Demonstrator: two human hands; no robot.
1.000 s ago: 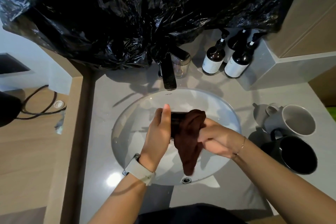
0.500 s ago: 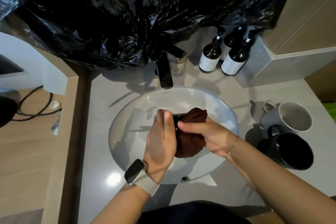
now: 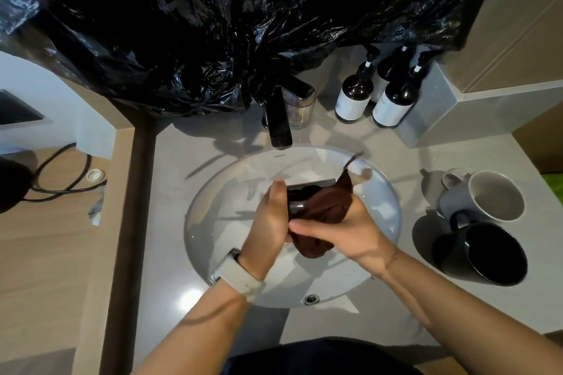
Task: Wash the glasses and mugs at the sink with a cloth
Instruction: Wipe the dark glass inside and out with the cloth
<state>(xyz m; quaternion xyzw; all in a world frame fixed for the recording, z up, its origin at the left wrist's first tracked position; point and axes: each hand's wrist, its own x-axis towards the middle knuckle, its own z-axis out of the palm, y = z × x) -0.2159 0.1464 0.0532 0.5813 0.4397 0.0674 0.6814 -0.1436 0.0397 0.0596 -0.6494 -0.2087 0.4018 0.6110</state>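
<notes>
Over the round white sink (image 3: pixel 213 222), my left hand (image 3: pixel 269 222) grips a clear glass (image 3: pixel 297 201) lying on its side. My right hand (image 3: pixel 344 231) grips a dark brown cloth (image 3: pixel 326 210) bunched against and partly inside the glass, one corner sticking up. Most of the glass is hidden by the cloth and my hands. On the counter to the right stand a white mug (image 3: pixel 487 198) and a black mug (image 3: pixel 487 256), both tipped toward me. Another clear glass (image 3: pixel 300 109) stands behind the black faucet (image 3: pixel 278 122).
Three dark pump bottles (image 3: pixel 374 94) stand at the back right beside a grey ledge. A crumpled black plastic sheet (image 3: pixel 213 24) hangs over the back of the counter. A wooden surface with a black cable (image 3: pixel 58 179) lies to the left.
The cloth was hanging loose below the glass; now it is bunched up around the glass with a corner pointing upward. My hands have turned against each other over the basin.
</notes>
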